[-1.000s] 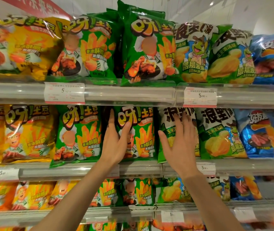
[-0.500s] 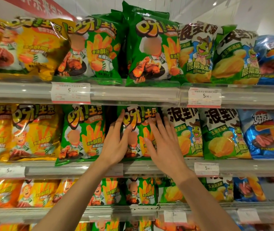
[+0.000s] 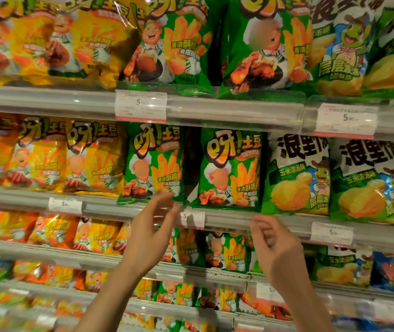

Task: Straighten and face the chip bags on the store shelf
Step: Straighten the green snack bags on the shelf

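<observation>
**Both hands free below the middle shelf — risks from here**

Our left hand (image 3: 151,232) is empty, fingers loosely spread, fingertips at or just under the bottom edge of the left green chip bag (image 3: 154,164); we can't tell if they touch. Right hand (image 3: 273,245) is also empty, fingers loosely curled, motion-blurred, just below the shelf rail (image 3: 227,219). The right green chip bag (image 3: 230,168) sits directly above and between our hands, upright, front facing out.

A dark gap separates the two green bags — a careless nudge from below could tip either one sideways into it. Left bag's bottom seam overhangs the rail, so an upward knock may pop it off. A stray swipe could dislodge the price tag (image 3: 192,218) between our hands.
</observation>
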Demonstrator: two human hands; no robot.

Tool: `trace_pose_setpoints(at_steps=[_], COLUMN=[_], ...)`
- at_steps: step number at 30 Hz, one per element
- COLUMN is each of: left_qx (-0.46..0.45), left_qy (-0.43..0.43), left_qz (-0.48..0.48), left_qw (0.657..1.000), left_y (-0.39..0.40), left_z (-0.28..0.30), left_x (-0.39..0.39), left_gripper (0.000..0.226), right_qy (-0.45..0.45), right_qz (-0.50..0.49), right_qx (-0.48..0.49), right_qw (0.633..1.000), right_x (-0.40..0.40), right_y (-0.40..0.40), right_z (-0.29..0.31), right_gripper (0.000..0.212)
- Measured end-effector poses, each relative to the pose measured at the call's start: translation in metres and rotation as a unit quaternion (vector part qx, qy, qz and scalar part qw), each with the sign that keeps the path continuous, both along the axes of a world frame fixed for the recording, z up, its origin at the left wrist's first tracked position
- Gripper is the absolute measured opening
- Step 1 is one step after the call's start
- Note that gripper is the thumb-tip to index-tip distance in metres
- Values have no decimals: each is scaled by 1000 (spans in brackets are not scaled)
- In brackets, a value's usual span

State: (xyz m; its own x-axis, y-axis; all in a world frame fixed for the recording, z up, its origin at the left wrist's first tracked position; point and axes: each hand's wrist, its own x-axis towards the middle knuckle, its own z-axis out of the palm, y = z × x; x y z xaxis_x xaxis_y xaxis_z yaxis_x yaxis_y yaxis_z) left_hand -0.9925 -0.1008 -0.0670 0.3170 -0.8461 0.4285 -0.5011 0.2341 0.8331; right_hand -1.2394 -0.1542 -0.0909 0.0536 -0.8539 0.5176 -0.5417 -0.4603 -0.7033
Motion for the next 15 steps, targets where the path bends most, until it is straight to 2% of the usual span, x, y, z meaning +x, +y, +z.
trace_pose_setpoints(at_steps=[2,7,15], left_qx=[4,13,11], left_qy=[16,40,47], left_qz=[9,21,-26], left_qw=[1000,999,999], left_y=[10,19,15], left_z=[-6,-14,-2], left_x=[10,45,118], left_gripper=[28,26,23], right_qy=[9,41,20], right_qz=[-1,-45,-63], right_qx=[21,102,75], right_qw=[1000,993,995], right_x=[4,27,98], right_y=[8,15,31], right_z=[-5,-12,0], right_gripper=[11,8,9])
